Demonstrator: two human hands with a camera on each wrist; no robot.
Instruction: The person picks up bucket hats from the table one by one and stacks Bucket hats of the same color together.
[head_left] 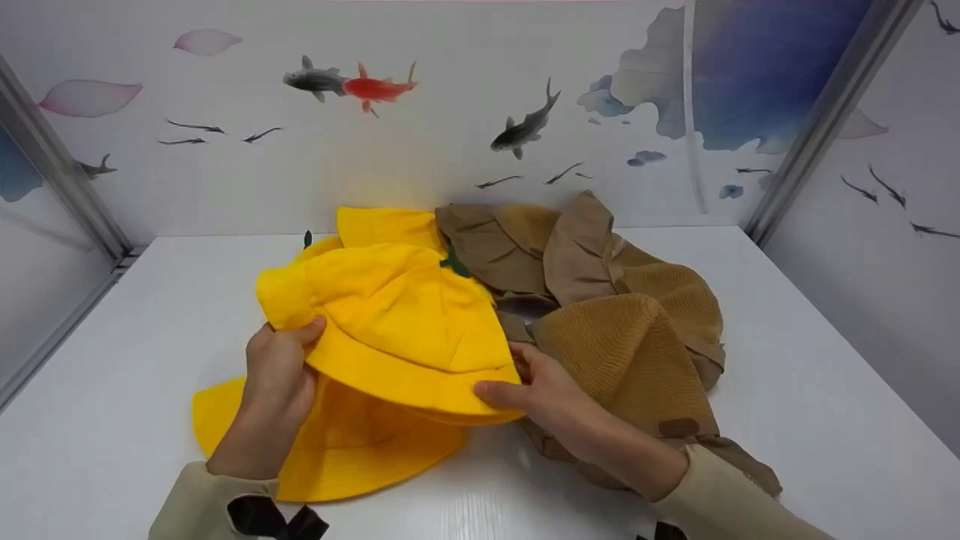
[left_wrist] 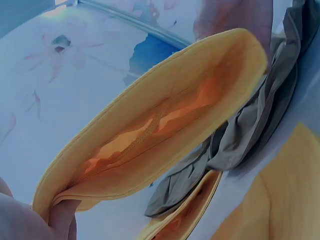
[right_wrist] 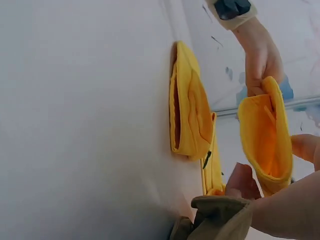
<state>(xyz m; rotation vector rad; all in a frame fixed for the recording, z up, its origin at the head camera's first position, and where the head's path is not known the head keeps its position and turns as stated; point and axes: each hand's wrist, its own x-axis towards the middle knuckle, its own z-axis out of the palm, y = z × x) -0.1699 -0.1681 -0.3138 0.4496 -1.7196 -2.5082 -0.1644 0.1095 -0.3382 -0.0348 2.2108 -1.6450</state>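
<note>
A yellow cloth bucket hat [head_left: 405, 307] with a green leaf-shaped tab [head_left: 455, 264] on its crown is held above the table between both hands. My left hand [head_left: 281, 367] pinches the brim at its left end, thumb on top. At the right end the brim is gripped by my right hand [head_left: 544, 390], with the thumb lying on the outer face. Seen from the left wrist, the hat's opening [left_wrist: 150, 135] gapes and shows the inner seam. Beneath it another yellow hat [head_left: 375, 461] lies on the table.
More yellow hats [head_left: 390, 225] lie behind the held one. To the right is a heap of brown hats [head_left: 622, 360], some with knitted-looking crowns, close to my right forearm. A white panel [head_left: 450, 165] painted with fish backs the white table [head_left: 795, 375].
</note>
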